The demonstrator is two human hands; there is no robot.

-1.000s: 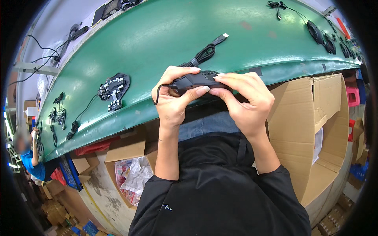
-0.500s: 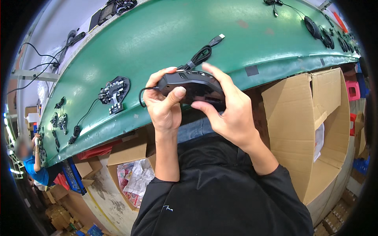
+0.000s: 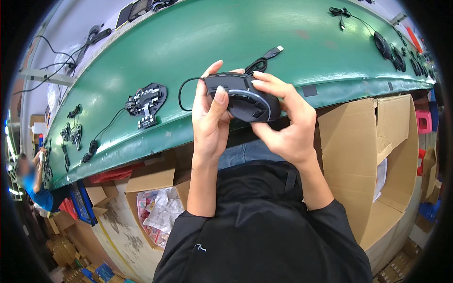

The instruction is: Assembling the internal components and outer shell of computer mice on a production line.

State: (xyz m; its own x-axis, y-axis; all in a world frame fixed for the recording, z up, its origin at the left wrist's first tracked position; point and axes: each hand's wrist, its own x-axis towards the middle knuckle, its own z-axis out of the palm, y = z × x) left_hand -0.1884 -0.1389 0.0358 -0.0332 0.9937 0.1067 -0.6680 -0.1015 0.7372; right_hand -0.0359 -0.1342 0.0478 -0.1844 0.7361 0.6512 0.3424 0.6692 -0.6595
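A black computer mouse (image 3: 245, 96) is held between both hands, just above the near edge of the green bench. My left hand (image 3: 210, 118) grips its cable end, thumb pressed on the near side. Around its other end wrap the fingers and thumb of my right hand (image 3: 290, 118). From the mouse a cable loops out at the left, and a bundled cable with a USB plug (image 3: 273, 52) lies on the bench just behind. Left of my hands rests an opened mouse base (image 3: 147, 103) with bare circuit boards and its own cable.
The green bench (image 3: 203, 37) curves across the view. More mice (image 3: 382, 45) with cables lie at far right, further mouse parts (image 3: 71, 134) at left. Below the bench stand a big open carton (image 3: 349, 165) and a smaller carton (image 3: 151, 181) of crumpled wrapping. A person (image 3: 35, 184) works at far left.
The mouse has been turned in my hands, so a curved edge strip and another face now show. My right-hand fingers have come down onto it. The view has shifted slightly.
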